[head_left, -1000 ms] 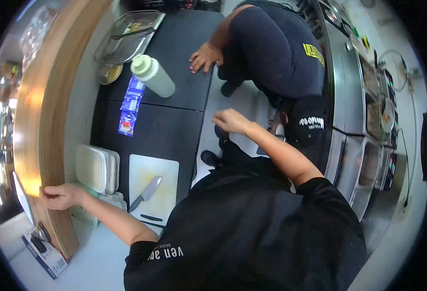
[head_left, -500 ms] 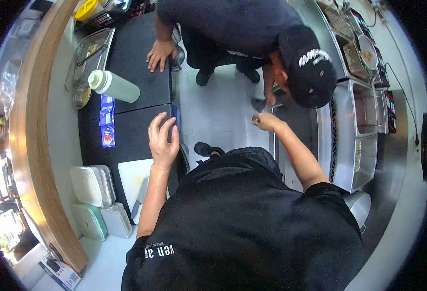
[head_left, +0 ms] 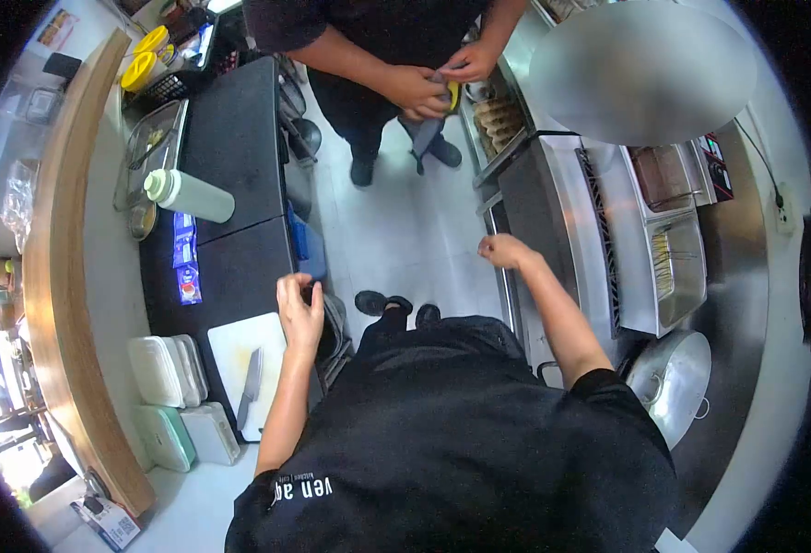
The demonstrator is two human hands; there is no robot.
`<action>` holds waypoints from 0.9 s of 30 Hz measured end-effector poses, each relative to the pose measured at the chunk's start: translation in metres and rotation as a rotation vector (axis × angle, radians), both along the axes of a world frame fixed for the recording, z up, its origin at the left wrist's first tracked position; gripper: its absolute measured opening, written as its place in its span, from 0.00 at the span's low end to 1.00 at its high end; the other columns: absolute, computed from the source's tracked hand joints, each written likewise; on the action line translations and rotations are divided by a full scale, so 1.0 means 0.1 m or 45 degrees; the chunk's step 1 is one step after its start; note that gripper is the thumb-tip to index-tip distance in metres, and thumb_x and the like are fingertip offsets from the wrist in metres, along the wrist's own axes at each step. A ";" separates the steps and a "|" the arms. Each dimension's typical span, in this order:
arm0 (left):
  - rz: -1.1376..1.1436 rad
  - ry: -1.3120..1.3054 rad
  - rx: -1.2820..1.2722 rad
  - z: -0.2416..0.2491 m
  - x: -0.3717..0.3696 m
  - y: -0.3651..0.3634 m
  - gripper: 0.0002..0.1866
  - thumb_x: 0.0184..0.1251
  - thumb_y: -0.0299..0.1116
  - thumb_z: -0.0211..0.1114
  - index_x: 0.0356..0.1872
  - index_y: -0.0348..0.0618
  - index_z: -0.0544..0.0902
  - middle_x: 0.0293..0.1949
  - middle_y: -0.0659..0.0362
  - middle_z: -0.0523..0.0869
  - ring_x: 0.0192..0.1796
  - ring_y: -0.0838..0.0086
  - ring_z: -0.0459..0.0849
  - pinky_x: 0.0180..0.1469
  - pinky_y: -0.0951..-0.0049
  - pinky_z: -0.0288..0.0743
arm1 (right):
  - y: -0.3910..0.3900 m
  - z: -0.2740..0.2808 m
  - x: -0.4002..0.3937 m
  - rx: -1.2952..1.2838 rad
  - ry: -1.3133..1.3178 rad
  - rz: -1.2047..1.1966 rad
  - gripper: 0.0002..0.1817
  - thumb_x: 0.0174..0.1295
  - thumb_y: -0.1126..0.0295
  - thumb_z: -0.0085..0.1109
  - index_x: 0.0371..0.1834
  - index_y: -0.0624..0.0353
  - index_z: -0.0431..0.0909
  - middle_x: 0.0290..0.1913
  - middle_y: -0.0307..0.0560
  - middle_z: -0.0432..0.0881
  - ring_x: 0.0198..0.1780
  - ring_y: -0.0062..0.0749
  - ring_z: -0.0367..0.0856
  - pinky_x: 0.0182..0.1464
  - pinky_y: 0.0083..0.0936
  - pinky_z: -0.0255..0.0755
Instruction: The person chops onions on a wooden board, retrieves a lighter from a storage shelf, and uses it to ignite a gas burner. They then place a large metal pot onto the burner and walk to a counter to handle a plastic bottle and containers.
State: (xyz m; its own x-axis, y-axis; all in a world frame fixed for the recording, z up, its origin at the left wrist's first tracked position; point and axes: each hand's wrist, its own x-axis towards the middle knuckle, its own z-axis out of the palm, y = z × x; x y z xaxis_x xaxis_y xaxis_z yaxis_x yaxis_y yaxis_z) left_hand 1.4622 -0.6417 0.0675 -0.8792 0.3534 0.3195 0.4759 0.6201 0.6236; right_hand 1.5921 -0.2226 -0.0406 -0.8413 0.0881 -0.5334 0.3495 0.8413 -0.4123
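My left hand (head_left: 301,309) hovers by the edge of the black counter (head_left: 240,175). Its fingers are loosely curled, the thumb apart, nothing held. Nearest to it is a white cutting board (head_left: 265,343), on which a knife (head_left: 251,387) lies flat. My right hand (head_left: 509,250) is closed like a fist beside the metal rail of the cabinets on the right; no object shows in it. Across the aisle, a co-worker's two hands (head_left: 433,88) hold a grey cloth-like thing (head_left: 427,138) with something yellow.
A pale green squeeze bottle (head_left: 193,195) and blue sachets (head_left: 184,249) lie on the counter. Lidded containers (head_left: 161,370) stand near the wall. An open drawer (head_left: 498,120) holds brown rounded items. Fryer baskets (head_left: 673,267) and a metal pan (head_left: 673,378) line the right side.
The co-worker has straightened and moved back, both hands now together. A drawer now shows open near them. My left hand has dropped nearer me, its fingers more curled; my right hand stays closed.
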 end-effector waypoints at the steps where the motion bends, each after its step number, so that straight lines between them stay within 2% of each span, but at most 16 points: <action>1: 0.035 -0.025 -0.019 -0.01 0.09 0.01 0.09 0.55 0.21 0.65 0.35 0.36 0.74 0.34 0.51 0.75 0.37 0.58 0.74 0.42 0.62 0.70 | -0.01 -0.02 0.06 -0.011 -0.024 -0.013 0.17 0.62 0.58 0.54 0.47 0.56 0.81 0.44 0.58 0.83 0.48 0.52 0.81 0.52 0.40 0.74; 4: 0.112 -0.088 0.042 -0.02 0.25 0.06 0.07 0.58 0.21 0.63 0.31 0.36 0.71 0.28 0.53 0.73 0.29 0.64 0.71 0.34 0.66 0.68 | 0.00 -0.03 0.10 -0.014 -0.025 0.004 0.17 0.61 0.59 0.55 0.47 0.57 0.81 0.43 0.57 0.84 0.47 0.50 0.82 0.52 0.38 0.74; 6: 0.161 -0.056 0.193 -0.09 0.26 0.08 0.06 0.60 0.20 0.60 0.29 0.37 0.71 0.25 0.55 0.72 0.24 0.67 0.70 0.29 0.68 0.66 | 0.03 -0.07 0.03 0.042 -0.011 0.052 0.17 0.58 0.64 0.59 0.49 0.58 0.80 0.42 0.56 0.84 0.47 0.47 0.83 0.51 0.37 0.75; 10: 0.152 -0.105 0.184 -0.05 0.12 0.10 0.05 0.60 0.19 0.59 0.28 0.38 0.72 0.23 0.56 0.72 0.22 0.71 0.69 0.27 0.70 0.67 | -0.06 0.05 -0.29 -0.023 -0.148 -0.118 0.32 0.47 0.78 0.65 0.61 0.58 0.71 0.45 0.53 0.84 0.49 0.46 0.82 0.50 0.36 0.76; 11: 0.161 -0.126 0.218 -0.05 0.03 0.10 0.05 0.60 0.19 0.59 0.28 0.38 0.73 0.22 0.57 0.72 0.22 0.72 0.69 0.27 0.71 0.67 | -0.15 0.24 -0.39 -0.003 -0.082 -0.065 0.33 0.48 0.81 0.58 0.63 0.58 0.68 0.48 0.57 0.83 0.51 0.50 0.81 0.53 0.37 0.74; 12: 0.161 -0.108 0.228 -0.05 -0.09 0.11 0.05 0.60 0.19 0.59 0.28 0.38 0.73 0.22 0.57 0.72 0.22 0.72 0.69 0.27 0.71 0.67 | -0.16 0.22 -0.48 0.006 -0.062 -0.063 0.33 0.48 0.81 0.58 0.63 0.58 0.68 0.48 0.57 0.83 0.51 0.50 0.81 0.53 0.37 0.74; 14: 0.196 -0.105 0.363 -0.03 -0.30 0.12 0.05 0.62 0.23 0.63 0.31 0.38 0.74 0.21 0.62 0.68 0.23 0.79 0.65 0.28 0.76 0.65 | -0.24 0.14 -0.69 -0.024 0.133 -0.096 0.31 0.49 0.84 0.50 0.61 0.59 0.69 0.51 0.58 0.81 0.54 0.52 0.79 0.56 0.38 0.72; 15: 0.207 -0.113 0.339 0.09 -0.42 0.15 0.05 0.62 0.23 0.63 0.33 0.38 0.75 0.22 0.62 0.69 0.24 0.79 0.67 0.29 0.76 0.66 | -0.25 0.15 -0.81 -0.041 0.138 -0.061 0.29 0.49 0.84 0.45 0.60 0.60 0.71 0.53 0.60 0.79 0.55 0.54 0.78 0.59 0.39 0.70; 16: 0.185 -0.046 0.297 0.03 -0.57 0.13 0.08 0.61 0.23 0.63 0.40 0.38 0.75 0.25 0.63 0.71 0.25 0.79 0.67 0.29 0.76 0.67 | -0.24 0.16 -0.91 -0.032 0.147 -0.036 0.29 0.49 0.84 0.45 0.60 0.60 0.71 0.53 0.60 0.79 0.55 0.54 0.78 0.59 0.39 0.70; 19: 0.180 -0.039 0.350 -0.01 -0.99 0.21 0.19 0.60 0.23 0.64 0.52 0.38 0.72 0.28 0.61 0.72 0.25 0.78 0.69 0.31 0.76 0.69 | -0.21 0.21 -1.17 0.063 0.175 0.073 0.23 0.55 0.74 0.51 0.57 0.61 0.74 0.52 0.61 0.80 0.55 0.54 0.77 0.59 0.41 0.70; 20: 0.207 -0.186 0.298 0.02 -1.11 0.23 0.20 0.59 0.24 0.63 0.54 0.37 0.72 0.32 0.55 0.76 0.34 0.67 0.77 0.41 0.68 0.74 | -0.20 0.24 -1.27 0.068 0.182 0.085 0.23 0.55 0.74 0.51 0.57 0.61 0.74 0.52 0.61 0.80 0.55 0.54 0.77 0.59 0.41 0.70; 23: 0.194 -0.297 0.259 -0.02 -1.43 0.35 0.24 0.59 0.25 0.64 0.58 0.37 0.70 0.35 0.54 0.77 0.32 0.68 0.77 0.39 0.68 0.74 | -0.17 0.30 -1.47 0.081 0.127 0.030 0.22 0.58 0.69 0.54 0.57 0.60 0.74 0.50 0.60 0.81 0.55 0.53 0.77 0.59 0.41 0.70; 25: 0.100 -0.182 0.243 -0.20 -1.61 0.43 0.28 0.59 0.26 0.64 0.62 0.37 0.66 0.41 0.52 0.77 0.28 0.71 0.76 0.36 0.69 0.73 | -0.18 0.32 -1.57 0.038 0.063 -0.059 0.20 0.59 0.65 0.54 0.55 0.58 0.76 0.51 0.59 0.80 0.55 0.53 0.77 0.59 0.42 0.70; 27: 0.076 -0.231 0.230 -0.20 -1.70 0.54 0.29 0.59 0.27 0.64 0.63 0.37 0.65 0.44 0.52 0.77 0.27 0.71 0.75 0.36 0.70 0.73 | -0.14 0.34 -1.69 0.025 0.006 -0.053 0.22 0.57 0.67 0.57 0.57 0.57 0.74 0.51 0.59 0.80 0.55 0.54 0.77 0.58 0.41 0.70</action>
